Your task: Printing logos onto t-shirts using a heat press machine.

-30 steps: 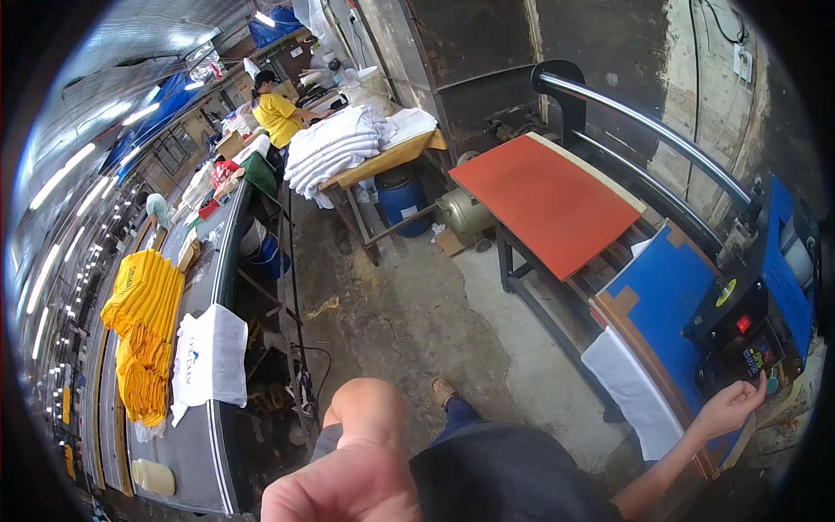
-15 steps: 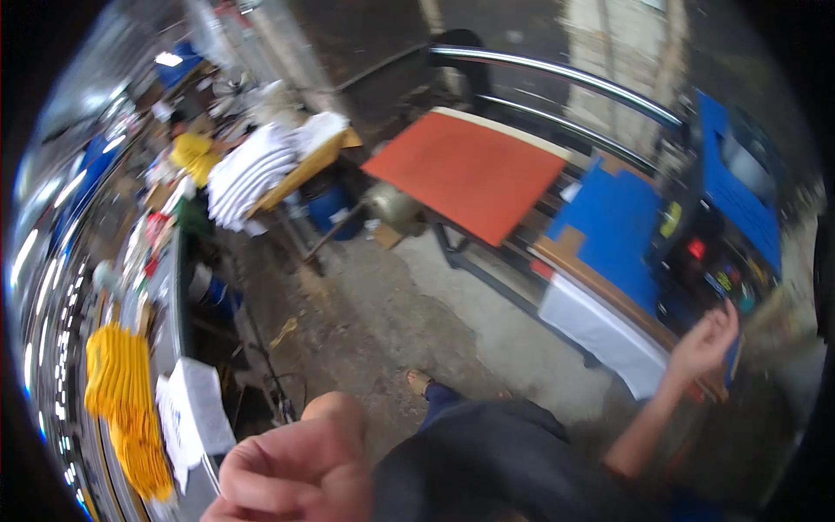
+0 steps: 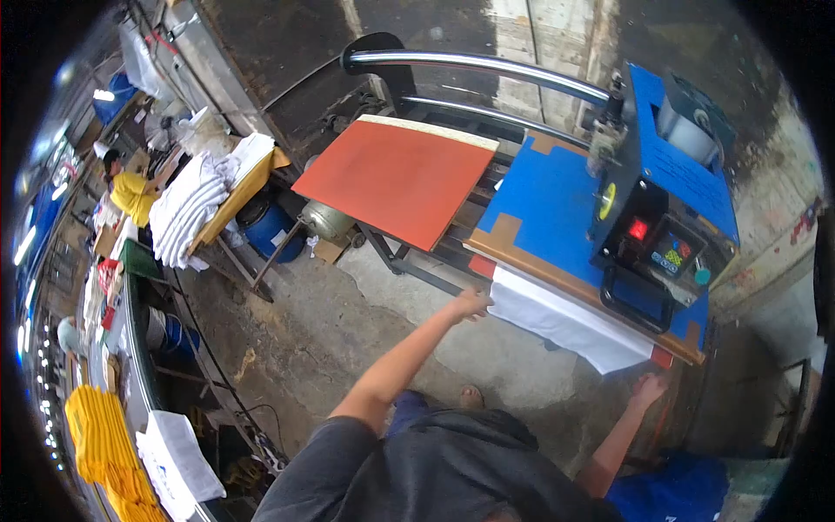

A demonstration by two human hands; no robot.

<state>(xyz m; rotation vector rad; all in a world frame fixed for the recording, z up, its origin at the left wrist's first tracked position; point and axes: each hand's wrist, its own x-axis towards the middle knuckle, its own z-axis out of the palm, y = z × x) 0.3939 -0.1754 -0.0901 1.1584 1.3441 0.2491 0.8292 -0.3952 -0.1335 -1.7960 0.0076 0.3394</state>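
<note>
White cloth (image 3: pixel 561 320) now has left hand (image 3: pixel 472 304) at nine o'clock, right hand (image 3: pixel 648 389), off the control panel (image 3: pixel 671 248), at four, grips unclear.

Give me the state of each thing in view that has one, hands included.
Blue press plate: down, over the white cloth
White cloth: front edge hanging out
Left hand: near the cloth's left end, contact unclear
Right hand: near its right corner, contact unclear
Red light: lit
Orange panel: lying flat
Yellow garments: piled, overlapping
White fabric pile: stacked
</note>
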